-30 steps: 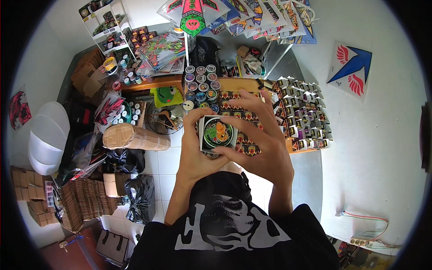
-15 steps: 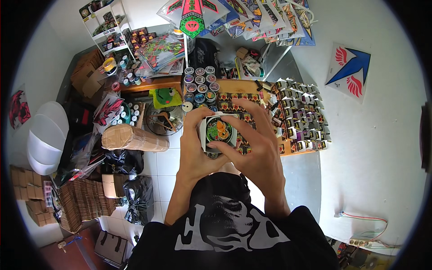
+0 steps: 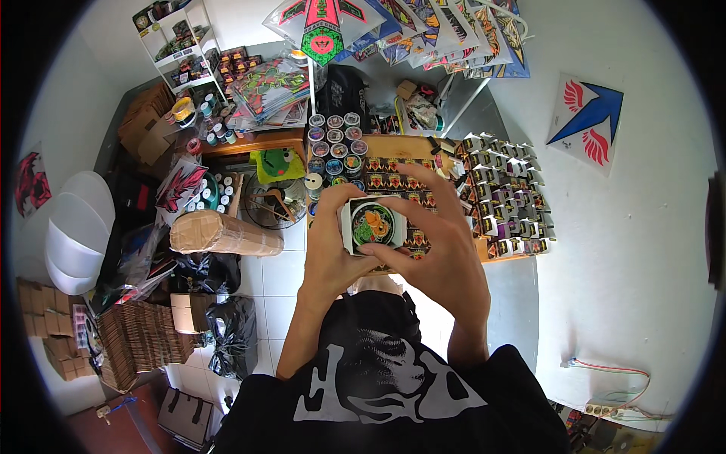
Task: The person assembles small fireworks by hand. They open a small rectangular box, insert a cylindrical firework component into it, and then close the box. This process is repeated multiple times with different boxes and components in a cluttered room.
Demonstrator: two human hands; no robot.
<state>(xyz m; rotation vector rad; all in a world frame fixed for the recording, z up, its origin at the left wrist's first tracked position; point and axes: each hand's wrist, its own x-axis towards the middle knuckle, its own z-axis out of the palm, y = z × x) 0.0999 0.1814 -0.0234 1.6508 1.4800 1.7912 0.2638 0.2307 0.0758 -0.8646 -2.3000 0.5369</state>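
A small open white box is held up over the near edge of the table, its opening facing me. My left hand wraps round the box's left side, fingers at its far edge. Inside the opening sits a round piece with a green and orange printed top and a pale rim; I cannot tell whether it is a spool or a tin. My right hand reaches over from the right, thumb on the round piece's near edge and forefinger at its far edge, the other fingers raised. The underside of the box is hidden.
The wooden table bears rows of dark printed flat pieces. Round labelled pieces stand at its left, and many opened small boxes at its right. A taped cardboard roll lies to the left. Bagged kites hang beyond.
The round piece now sits lower inside the box, with more of the box's walls showing round it. Both hands have shifted slightly to the right with it.
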